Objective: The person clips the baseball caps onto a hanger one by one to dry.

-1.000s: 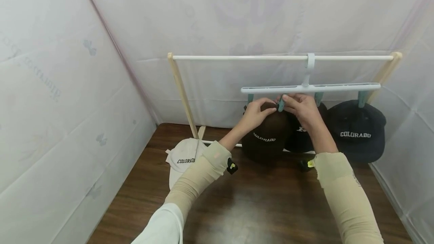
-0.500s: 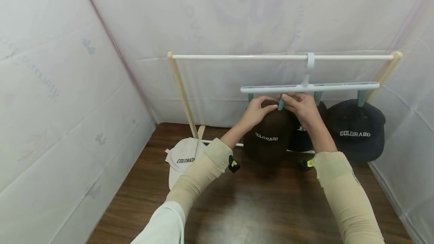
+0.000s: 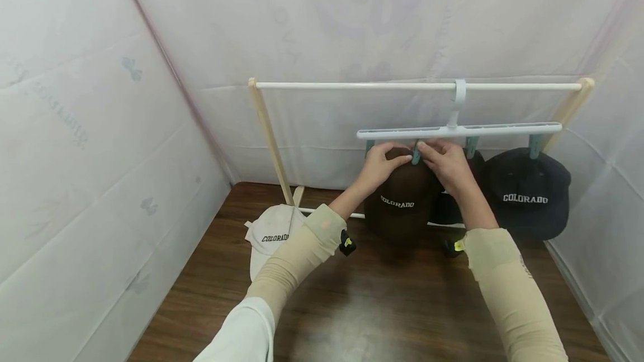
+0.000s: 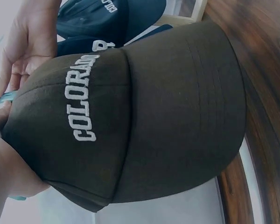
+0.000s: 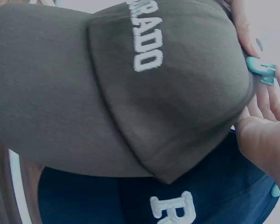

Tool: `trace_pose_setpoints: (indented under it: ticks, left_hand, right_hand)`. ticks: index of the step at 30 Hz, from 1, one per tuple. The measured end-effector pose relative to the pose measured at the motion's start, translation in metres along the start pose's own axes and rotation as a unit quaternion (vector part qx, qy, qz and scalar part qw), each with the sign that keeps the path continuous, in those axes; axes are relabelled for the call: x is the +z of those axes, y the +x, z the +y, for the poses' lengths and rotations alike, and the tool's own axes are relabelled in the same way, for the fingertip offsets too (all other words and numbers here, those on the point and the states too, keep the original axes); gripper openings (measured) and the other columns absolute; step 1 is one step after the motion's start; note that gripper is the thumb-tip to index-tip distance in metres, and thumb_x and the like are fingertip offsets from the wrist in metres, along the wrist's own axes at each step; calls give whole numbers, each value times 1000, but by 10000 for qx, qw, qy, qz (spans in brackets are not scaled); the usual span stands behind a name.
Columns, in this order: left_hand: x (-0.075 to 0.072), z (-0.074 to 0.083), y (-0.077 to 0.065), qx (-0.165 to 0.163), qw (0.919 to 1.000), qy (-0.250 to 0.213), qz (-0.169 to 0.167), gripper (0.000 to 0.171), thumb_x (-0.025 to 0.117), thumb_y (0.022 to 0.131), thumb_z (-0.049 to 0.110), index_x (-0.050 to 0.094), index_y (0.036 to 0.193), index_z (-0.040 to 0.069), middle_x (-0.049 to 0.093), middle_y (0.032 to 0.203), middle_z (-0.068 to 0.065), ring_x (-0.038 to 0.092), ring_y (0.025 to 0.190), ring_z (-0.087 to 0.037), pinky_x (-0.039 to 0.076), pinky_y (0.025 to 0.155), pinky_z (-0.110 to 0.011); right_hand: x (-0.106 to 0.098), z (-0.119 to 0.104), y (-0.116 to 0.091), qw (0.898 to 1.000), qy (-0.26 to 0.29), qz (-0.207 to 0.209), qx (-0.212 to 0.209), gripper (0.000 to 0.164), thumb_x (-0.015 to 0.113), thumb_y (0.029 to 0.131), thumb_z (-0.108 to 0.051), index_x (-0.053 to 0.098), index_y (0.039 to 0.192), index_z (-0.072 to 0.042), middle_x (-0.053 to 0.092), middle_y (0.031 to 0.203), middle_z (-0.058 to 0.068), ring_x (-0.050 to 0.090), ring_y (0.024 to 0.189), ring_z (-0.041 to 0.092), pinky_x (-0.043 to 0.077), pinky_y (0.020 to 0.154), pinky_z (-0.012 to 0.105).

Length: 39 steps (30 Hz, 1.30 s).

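A dark brown baseball cap (image 3: 397, 222) with white COLORADO lettering hangs below the hanger, its brim pointing down. My left hand (image 3: 378, 168) holds its crown near the top, thumb and fingers spread over the fabric. A teal clip (image 3: 416, 154) meets the crown, and my right hand (image 3: 449, 167) pinches it from the other side. Closer up, the right wrist view has the clip (image 5: 260, 69) at the crown's edge between the fingers of both hands. Cap fabric hides part of my left fingers in the left wrist view.
The white hanger (image 3: 508, 129) hooks over the rack's rod (image 3: 342, 86). Two dark caps hang to the right: one with an R (image 5: 173, 208), partly covered, and a navy COLORADO cap (image 3: 528, 217). A white cap (image 3: 269, 228) lies at left on the wooden table (image 3: 362, 317).
The brown cap has shifted slightly right, and its crown now sits squarely under the clip. A small dark piece seen beside the clip earlier is out of sight. Both hands stay nearly in place.
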State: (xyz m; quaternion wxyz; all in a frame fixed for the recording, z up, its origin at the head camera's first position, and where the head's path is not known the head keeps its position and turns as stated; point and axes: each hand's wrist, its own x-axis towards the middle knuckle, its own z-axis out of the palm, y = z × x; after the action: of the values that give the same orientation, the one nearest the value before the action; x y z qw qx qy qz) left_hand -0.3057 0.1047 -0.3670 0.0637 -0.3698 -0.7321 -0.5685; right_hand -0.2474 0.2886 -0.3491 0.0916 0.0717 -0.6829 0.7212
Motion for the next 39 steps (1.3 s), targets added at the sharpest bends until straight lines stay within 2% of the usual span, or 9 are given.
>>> trace_pose_setpoints:
  ticks: [6, 8, 13, 14, 20, 22, 27, 34, 39]
  left_hand:
    - [1, -5, -1, -108, 9999, 69, 10, 27, 72, 97, 22, 72, 120, 9, 71, 121, -4, 63, 116, -10, 47, 99, -21]
    - [1, -5, -2, -138, 9997, 172, 76, 29, 72, 98, 23, 71, 123, 9, 70, 123, -4, 63, 116, -11, 48, 97, -22]
    - [-1, -6, -6, -247, 9982, 550, 36, 34, 69, 100, 23, 65, 130, 10, 65, 132, -5, 59, 123, -15, 47, 101, -26]
    - [-2, -7, -7, -269, 9978, 600, -18, 35, 68, 100, 23, 64, 132, 10, 64, 134, -5, 58, 126, -16, 45, 103, -27]
    - [-8, -9, -9, -469, 9972, 543, -215, 44, 64, 102, 29, 56, 142, 11, 57, 144, -6, 51, 135, -18, 43, 109, -33]
    - [-12, -11, -12, -589, 9968, 500, -217, 48, 62, 103, 33, 54, 145, 12, 54, 148, -6, 48, 139, -19, 42, 111, -36]
    - [-23, -22, -22, -742, 9964, 353, -209, 51, 54, 106, 35, 47, 152, 12, 45, 156, -6, 39, 146, -25, 36, 116, -44]
    - [-39, -43, -42, -531, 9970, 536, -147, 51, 52, 108, 30, 43, 153, 10, 45, 156, -7, 39, 145, -24, 32, 118, -43]
    - [-50, -53, -60, -634, 9947, 787, -203, 53, 53, 107, 30, 40, 155, 11, 44, 156, -7, 37, 145, -27, 32, 117, -49]
  right_hand:
    - [4, 6, -1, 9996, -185, 199, 65, 57, 70, 98, -32, 53, 139, 3, 68, 117, -4, 60, 117, 8, 43, 109, 27]
    - [5, 7, -1, 9994, -167, 285, 37, 60, 70, 97, -31, 52, 142, 3, 68, 123, 2, 59, 124, 14, 41, 111, 29]
    - [4, 9, -5, 9932, -964, 647, 41, 69, 66, 98, -41, 45, 152, -4, 53, 148, 15, 48, 139, 22, 39, 114, 34]
    - [3, 10, -6, 9907, -1150, 723, 14, 69, 65, 98, -43, 44, 153, -6, 51, 149, 15, 56, 129, 21, 39, 113, 34]
    - [3, 10, -13, 9838, -1478, 869, -521, 62, 63, 101, -42, 49, 150, -8, 60, 142, 13, 56, 126, 16, 36, 115, 44]
    - [4, 9, -15, 9811, -1580, 910, -654, 60, 62, 102, -40, 48, 151, -8, 61, 142, 13, 48, 138, 20, 34, 117, 46]
    - [6, 9, -25, 9714, -1965, 1044, -834, 50, 58, 105, -33, 51, 149, -10, 59, 142, 14, 54, 132, 19, 41, 112, 37]
    - [9, 15, -40, 9526, -2626, 931, -1221, 39, 57, 106, -26, 58, 144, -15, 65, 136, 7, 59, 127, 19, 44, 98, 14]
    - [15, 23, -50, 9337, -3164, 871, -1432, 37, 55, 107, -21, 59, 143, -14, 63, 139, 7, 62, 125, 24, 47, 93, 14]
